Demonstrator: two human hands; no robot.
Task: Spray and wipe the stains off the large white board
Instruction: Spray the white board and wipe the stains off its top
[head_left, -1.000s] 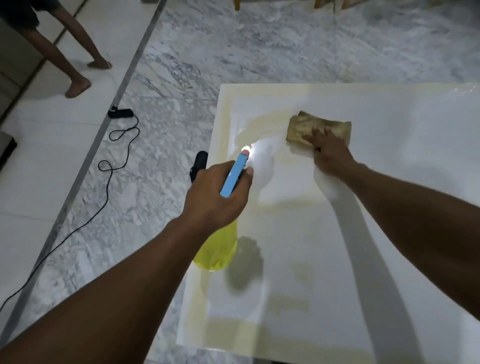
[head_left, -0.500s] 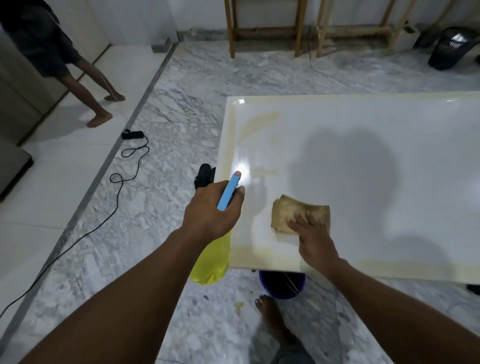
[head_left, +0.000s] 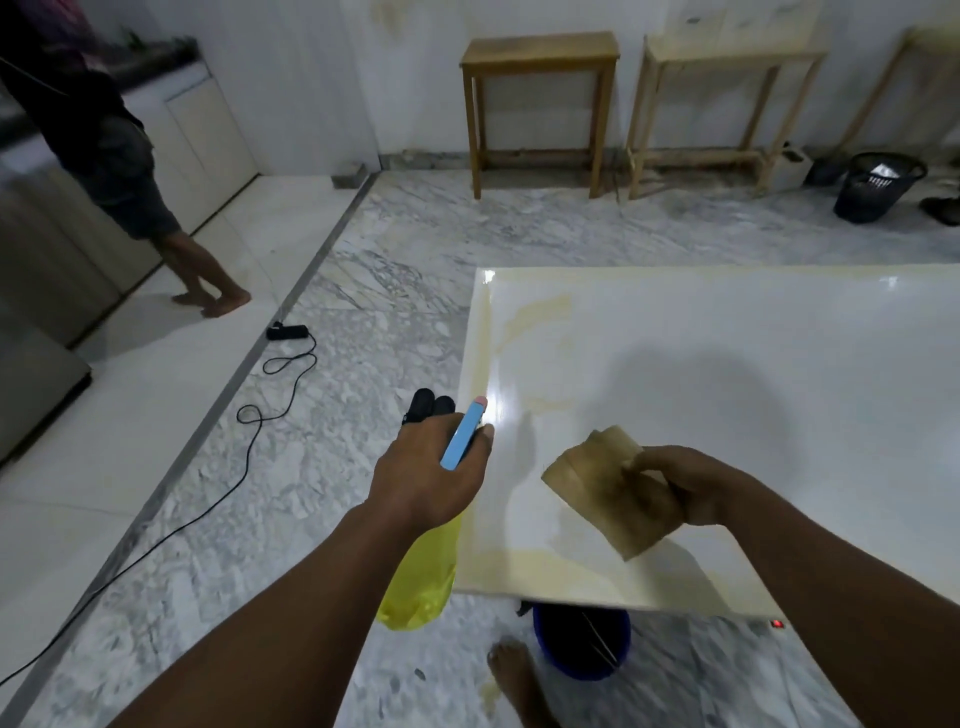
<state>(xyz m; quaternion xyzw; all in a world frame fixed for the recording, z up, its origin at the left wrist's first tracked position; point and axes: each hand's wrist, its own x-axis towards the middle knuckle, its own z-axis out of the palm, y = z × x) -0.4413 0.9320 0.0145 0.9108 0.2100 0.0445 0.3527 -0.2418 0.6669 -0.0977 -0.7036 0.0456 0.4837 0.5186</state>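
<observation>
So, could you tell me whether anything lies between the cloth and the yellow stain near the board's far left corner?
Nothing visible does. The right hand holds the cloth over the white board, and the surface up to the stain is bare. The spray bottle in the left hand is off to the left.

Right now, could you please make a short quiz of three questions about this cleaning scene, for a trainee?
1. True or false: the left grip holds the cloth.
2. What stands on the floor under the near edge of the white board? A) a blue bucket B) a black basket C) a wooden stool
3. Fill the gap: a yellowish stain shows near the board's far ____ corner.

Key:
1. False. It holds the spray bottle; the right grip holds the cloth.
2. A
3. left
</observation>
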